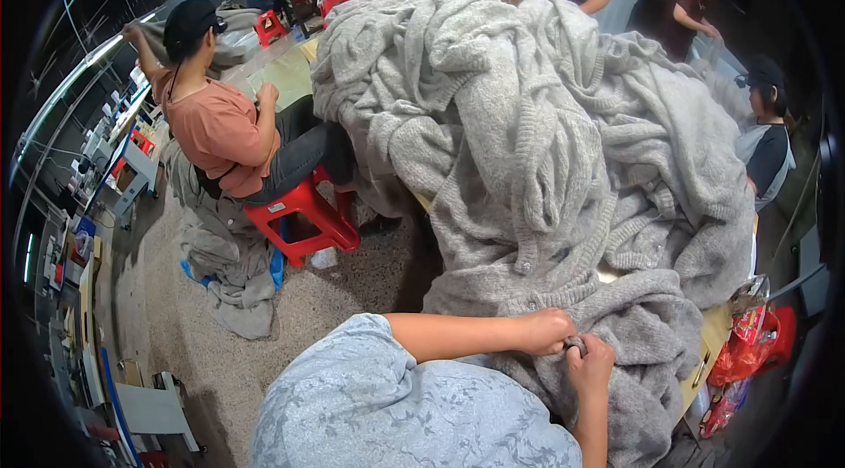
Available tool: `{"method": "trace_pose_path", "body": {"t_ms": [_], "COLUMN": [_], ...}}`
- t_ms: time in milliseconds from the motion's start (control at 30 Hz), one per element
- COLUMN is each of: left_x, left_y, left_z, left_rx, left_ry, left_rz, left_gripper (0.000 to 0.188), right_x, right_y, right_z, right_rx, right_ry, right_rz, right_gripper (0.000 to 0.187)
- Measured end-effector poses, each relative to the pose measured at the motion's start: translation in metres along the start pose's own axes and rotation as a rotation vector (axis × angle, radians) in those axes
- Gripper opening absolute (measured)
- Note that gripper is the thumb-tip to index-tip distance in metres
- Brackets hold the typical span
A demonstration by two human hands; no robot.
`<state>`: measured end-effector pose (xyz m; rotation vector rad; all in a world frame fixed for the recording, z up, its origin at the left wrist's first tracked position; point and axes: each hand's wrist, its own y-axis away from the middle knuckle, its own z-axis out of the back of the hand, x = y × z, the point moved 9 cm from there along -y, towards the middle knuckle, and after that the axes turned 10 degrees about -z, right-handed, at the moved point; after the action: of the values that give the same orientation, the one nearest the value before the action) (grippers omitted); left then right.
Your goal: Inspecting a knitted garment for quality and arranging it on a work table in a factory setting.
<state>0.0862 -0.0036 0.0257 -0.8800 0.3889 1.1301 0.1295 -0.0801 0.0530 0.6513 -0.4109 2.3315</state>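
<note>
Left hand [547,330]: fingers curled closed on a fold of grey knit garment [647,327]. Right hand [591,364]: just beside it, thumb and fingers pinched on the same fold. Garment lies at the near right edge of the table [715,338], before a large knit pile [493,107]. Red stool [304,220], occupied, stands left.

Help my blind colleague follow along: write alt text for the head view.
The person's left hand and right hand grip gray knit fabric at the near edge of a large heap of gray knitwear. At left, a co-worker sits on a red stool.
</note>
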Motion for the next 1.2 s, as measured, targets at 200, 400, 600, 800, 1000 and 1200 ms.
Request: {"method": "trace_pose_path", "body": {"t_ms": [200, 400, 600, 800, 1000, 1200], "left_x": [0.017, 0.03, 0.036, 0.028, 0.041, 0.051], "left_y": [0.007, 0.01, 0.01, 0.006, 0.018, 0.02], "left_z": [0.0, 0.014, 0.005, 0.009, -0.001, -0.009], "left_rx": [-0.023, 0.027, 0.036, 0.066, 0.028, 0.005], "left_ry": [0.139, 0.259, 0.276, 0.213, 0.416, 0.845], "left_rz": [0.184, 0.393, 0.459, 0.404, 0.487, 0.622], "left_gripper": [0.018, 0.021, 0.021, 0.023, 0.015, 0.004], "right_x": [-0.017, -0.025, -0.048, -0.059, -0.048, -0.049], "right_y": [-0.008, -0.02, -0.015, -0.015, -0.023, -0.021], "right_z": [-0.01, -0.014, -0.031, -0.049, -0.049, -0.039], "right_rx": [0.129, 0.19, 0.25, 0.406, 0.611, 0.389], "right_ry": [-0.239, -0.424, -0.593, -0.719, -0.833, -0.732], "right_rz": [-0.186, -0.214, -0.44, -0.537, -0.55, -0.42], "right_gripper": [0.017, 0.019, 0.016, 0.011, 0.006, 0.009]}}
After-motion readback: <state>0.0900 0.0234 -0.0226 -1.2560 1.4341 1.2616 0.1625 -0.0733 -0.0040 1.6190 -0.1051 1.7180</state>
